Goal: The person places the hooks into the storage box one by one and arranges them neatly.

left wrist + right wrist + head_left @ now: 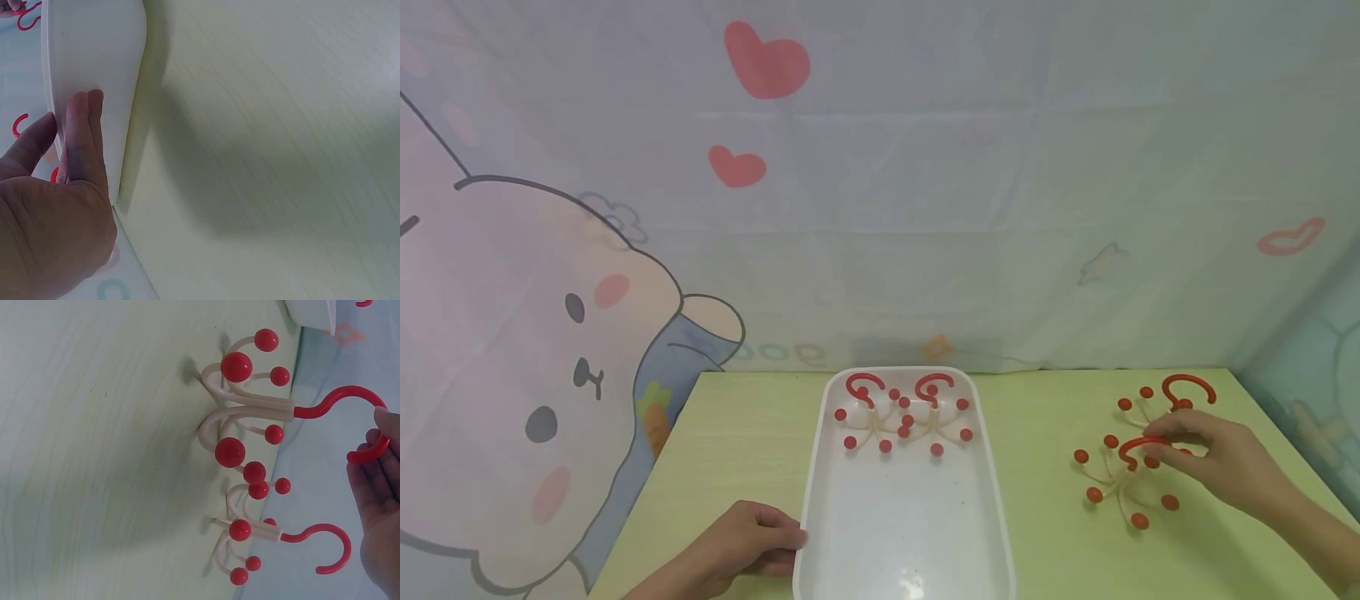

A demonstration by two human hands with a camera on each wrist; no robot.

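My right hand (1228,458) pinches the red hook of a multi-armed hanger (1126,482) between thumb and fingers, over the right side of the table. Its pale arms curve outward and end in red balls. In the right wrist view this hanger (259,407) stands upright, its arms low over the tabletop. A second, matching hanger (262,532) stands close beside it. At the left, my left hand (748,537) grips the side of a white tray (895,517), thumb at the rim and fingers along the outer wall (115,112).
Two more such hangers, one on the left (872,423) and one on the right (935,423), stand side by side at the tray's far end. The pale green table (1045,533) ends at a printed cloth (910,208) hanging behind it.
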